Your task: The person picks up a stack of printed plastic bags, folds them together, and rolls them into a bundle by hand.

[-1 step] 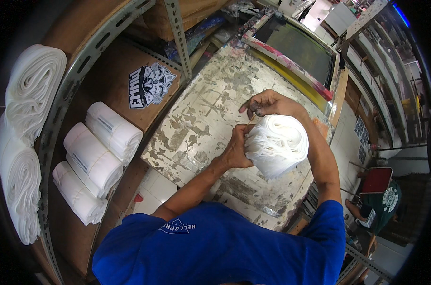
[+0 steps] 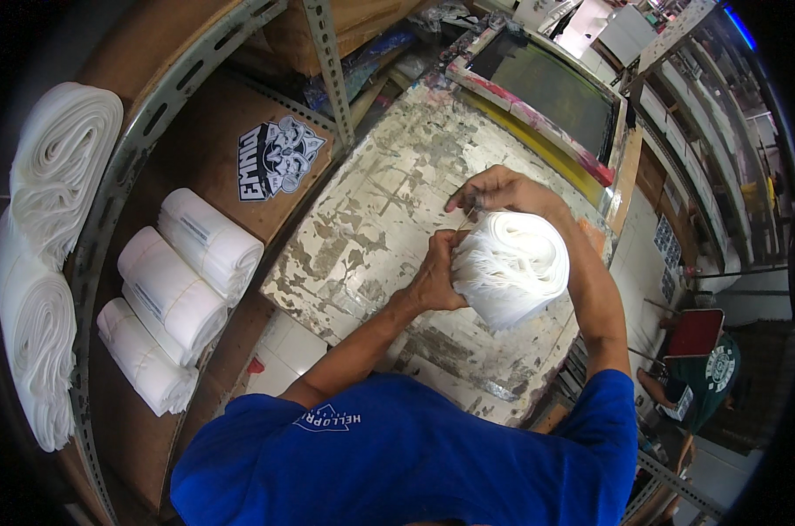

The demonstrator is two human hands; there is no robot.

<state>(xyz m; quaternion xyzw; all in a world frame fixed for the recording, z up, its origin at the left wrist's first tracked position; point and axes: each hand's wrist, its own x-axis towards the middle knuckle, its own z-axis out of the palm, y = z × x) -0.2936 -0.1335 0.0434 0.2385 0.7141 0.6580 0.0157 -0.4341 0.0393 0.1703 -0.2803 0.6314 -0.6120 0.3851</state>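
A thick white roll of thin, many-layered sheets is held above the worn table, its coiled end facing up. My left hand is closed round its left side. Just beyond the roll, my right hand has its fingers bent together on a thin tan band, which runs toward the left hand's fingertips. The fingertips are slightly blurred. My right forearm passes along the roll's right side.
Paint-flaked table lies below. A framed printing screen stands at its far right. Left, a metal shelf holds banded white rolls and more stacked rolls. A person in a dark green shirt is at right.
The fingers of my right hand have shifted slightly, and the thin band between the hands shows more clearly. The roll and my left hand have stayed in place.
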